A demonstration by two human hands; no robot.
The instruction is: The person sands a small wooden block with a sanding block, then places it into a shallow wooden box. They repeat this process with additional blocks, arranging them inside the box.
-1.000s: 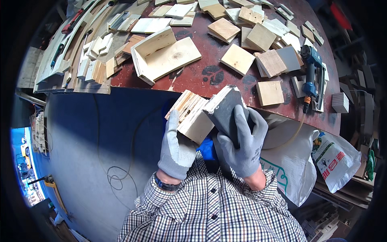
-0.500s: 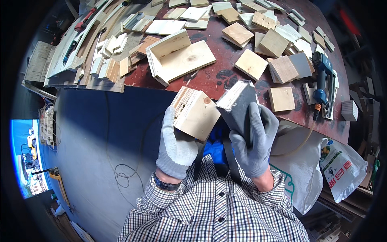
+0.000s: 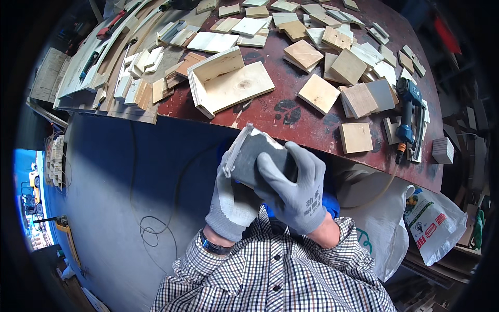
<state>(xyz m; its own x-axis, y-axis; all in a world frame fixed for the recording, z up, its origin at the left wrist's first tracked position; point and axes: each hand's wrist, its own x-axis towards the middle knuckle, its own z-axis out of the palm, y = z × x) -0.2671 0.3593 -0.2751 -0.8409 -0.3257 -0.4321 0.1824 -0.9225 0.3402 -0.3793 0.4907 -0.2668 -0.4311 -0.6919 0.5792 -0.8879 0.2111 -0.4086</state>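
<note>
The block [image 3: 252,152] is held tilted in front of the body, just off the near edge of the table [image 3: 330,136]; its broad face is dark, its edges pale and ragged. The right hand [image 3: 301,192] has its fingers closed around it. The left hand [image 3: 227,208] is partly behind it, so I cannot tell its grasp. On the table, one corner piece [image 3: 244,83] looks already assembled, while many boards [image 3: 318,94] lie loose, seemingly unjoined.

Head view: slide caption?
Grey-gloved right hand holds a dark-grey rectangular block, grey-gloved left hand close by, at a dark-red table strewn with pale flat wooden pieces.
</note>
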